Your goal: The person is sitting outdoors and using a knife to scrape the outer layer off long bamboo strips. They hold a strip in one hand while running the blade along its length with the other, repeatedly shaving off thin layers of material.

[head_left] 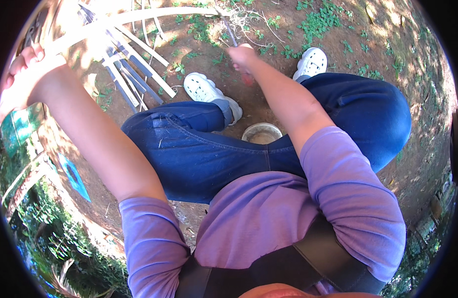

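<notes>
A long, pale, curved strip (149, 13), which looks like split bamboo or cane, spans the top of the view from left to centre. At the far left my left hand (28, 74) is closed around its near end, in bright, washed-out light. My right hand (243, 58) is wrapped around the reddish handle of a knife (230, 33). The thin dark blade points away from me and meets the strip near its far end. Curly pale shavings (249, 20) lie beside that end. Glare hides the exact contact of the left fingers.
Several cut strips (134, 67), dark on one side and pale on the other, are piled on the soil at left. A round shallow bowl (261, 133) sits between my legs. White clogs (206, 89) are on my feet. A blue piece (74, 177) lies at left; small green plants (323, 22) grow ahead.
</notes>
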`<state>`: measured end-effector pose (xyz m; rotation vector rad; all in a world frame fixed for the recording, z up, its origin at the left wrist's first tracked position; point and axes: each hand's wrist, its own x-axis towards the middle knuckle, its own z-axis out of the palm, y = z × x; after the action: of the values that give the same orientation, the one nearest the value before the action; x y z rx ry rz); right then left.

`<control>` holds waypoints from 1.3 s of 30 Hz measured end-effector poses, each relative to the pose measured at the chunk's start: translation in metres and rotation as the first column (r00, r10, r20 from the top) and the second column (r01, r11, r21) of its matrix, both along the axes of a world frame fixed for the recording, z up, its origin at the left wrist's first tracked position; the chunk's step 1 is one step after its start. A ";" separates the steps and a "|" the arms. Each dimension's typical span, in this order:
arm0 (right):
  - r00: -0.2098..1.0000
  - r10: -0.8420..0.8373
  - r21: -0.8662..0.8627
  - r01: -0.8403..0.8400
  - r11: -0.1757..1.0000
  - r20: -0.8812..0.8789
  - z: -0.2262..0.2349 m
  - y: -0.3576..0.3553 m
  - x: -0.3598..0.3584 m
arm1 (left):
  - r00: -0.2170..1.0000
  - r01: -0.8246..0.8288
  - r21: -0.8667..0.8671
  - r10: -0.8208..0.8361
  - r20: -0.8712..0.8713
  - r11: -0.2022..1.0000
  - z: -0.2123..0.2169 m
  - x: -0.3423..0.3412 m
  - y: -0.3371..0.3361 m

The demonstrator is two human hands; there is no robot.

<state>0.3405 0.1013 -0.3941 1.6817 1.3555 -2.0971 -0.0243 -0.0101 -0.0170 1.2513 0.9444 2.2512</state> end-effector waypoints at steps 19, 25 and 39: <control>0.999 -0.010 -0.113 0.015 0.993 0.044 -0.012 0.010 0.015 | 0.910 -0.410 -0.064 0.413 0.036 0.910 -0.002 -0.019 -0.019; 0.997 0.032 0.008 -0.031 0.999 -0.066 0.013 -0.003 -0.008 | 0.850 -0.512 -0.097 0.520 0.084 0.853 0.011 0.020 0.016; 0.996 -0.027 -0.023 0.026 0.999 -0.081 0.011 -0.017 -0.011 | 0.895 0.402 -0.133 -0.419 -0.153 0.906 0.008 0.005 -0.007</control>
<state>0.3294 0.0844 -0.3835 1.6320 1.3338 -2.2091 -0.0194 -0.0170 -0.0085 1.4685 0.7519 1.7679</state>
